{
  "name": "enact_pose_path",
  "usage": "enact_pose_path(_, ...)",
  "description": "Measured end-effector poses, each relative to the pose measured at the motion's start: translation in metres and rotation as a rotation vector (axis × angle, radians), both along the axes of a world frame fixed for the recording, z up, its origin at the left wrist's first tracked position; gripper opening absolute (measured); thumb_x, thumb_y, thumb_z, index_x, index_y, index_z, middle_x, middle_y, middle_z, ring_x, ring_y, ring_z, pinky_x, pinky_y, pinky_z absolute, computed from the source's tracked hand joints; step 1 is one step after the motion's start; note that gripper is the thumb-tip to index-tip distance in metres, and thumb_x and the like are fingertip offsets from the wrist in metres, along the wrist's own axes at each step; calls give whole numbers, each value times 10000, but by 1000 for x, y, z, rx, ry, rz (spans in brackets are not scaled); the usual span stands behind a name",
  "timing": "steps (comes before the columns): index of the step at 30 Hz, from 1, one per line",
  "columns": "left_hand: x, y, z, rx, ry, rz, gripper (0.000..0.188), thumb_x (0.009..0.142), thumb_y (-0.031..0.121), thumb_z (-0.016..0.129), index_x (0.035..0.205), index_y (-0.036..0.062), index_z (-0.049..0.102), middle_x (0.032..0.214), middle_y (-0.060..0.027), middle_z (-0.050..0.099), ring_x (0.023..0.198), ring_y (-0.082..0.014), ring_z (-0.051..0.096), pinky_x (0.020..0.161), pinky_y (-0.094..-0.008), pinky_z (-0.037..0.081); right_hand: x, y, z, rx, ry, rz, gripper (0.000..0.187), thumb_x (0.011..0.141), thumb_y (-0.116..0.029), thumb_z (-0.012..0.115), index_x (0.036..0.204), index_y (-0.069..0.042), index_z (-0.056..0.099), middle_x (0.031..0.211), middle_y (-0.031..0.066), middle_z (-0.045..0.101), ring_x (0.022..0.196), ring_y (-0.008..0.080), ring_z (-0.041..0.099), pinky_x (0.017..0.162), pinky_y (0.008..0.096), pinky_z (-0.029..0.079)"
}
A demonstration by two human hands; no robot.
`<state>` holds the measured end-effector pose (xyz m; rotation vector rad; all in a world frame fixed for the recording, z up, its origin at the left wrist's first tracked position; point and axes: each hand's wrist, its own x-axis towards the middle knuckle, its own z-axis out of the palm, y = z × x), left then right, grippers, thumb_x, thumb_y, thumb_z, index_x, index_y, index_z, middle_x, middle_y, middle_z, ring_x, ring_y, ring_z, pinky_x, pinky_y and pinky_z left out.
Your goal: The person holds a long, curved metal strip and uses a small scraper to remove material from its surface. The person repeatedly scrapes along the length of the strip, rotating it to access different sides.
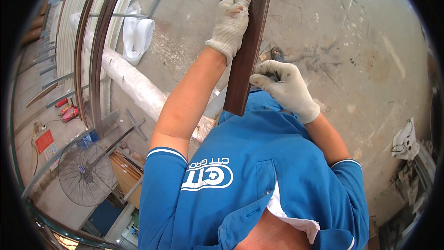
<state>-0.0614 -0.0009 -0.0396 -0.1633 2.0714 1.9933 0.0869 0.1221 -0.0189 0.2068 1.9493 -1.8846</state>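
A long dark brown plank-like profile (pixel 247 60) runs from the top edge of the view down to my chest, with its near end just above my blue shirt. My left hand (pixel 232 23), in a whitish knit glove with brown stains, is closed around the profile's left side. On the opposite side, near the lower end, my gloved right hand (pixel 289 85) has its fingers curled. Its thumb and fingertips come together at the profile's right edge. Whatever may be in that pinch is too small or hidden to make out.
Long brown profiles (pixel 102 41) and pale lengths stand on a metal rack at left. A plastic-wrapped roll (pixel 134 78) lies beside white wrapping (pixel 137 32). A round fan (pixel 85 173) stands lower left. Scraps litter the concrete floor; a white bag (pixel 406 141) is far right.
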Motion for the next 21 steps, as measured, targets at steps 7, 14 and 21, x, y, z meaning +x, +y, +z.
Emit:
enact_pose_path(7,1,-3,4,-103,53,-70,475,1010,405,654,1237,-12,660,1080,-29,683,987,-97,599,882,-234,464,3,2,-9,-8,-96,-33,155,914,-143,730,970,1,741,700,23,641,672,48,539,628,266,472)
enact_pose_path(14,0,-4,-1,-182,69,-82,471,1013,398,650,1242,-14,662,1018,-18,676,936,-88,585,859,-234,468,8,-8,-18,37,120,-124,118,874,-79,706,912,32,692,688,79,635,664,77,565,618,291,481)
enact_pose_path(21,2,6,-12,-128,161,-6,335,1027,278,622,1124,-37,680,867,-43,673,811,-107,566,752,-261,476,13,-9,-18,360,502,-151,164,738,-34,731,892,-15,677,779,146,660,694,283,672,632,351,521)
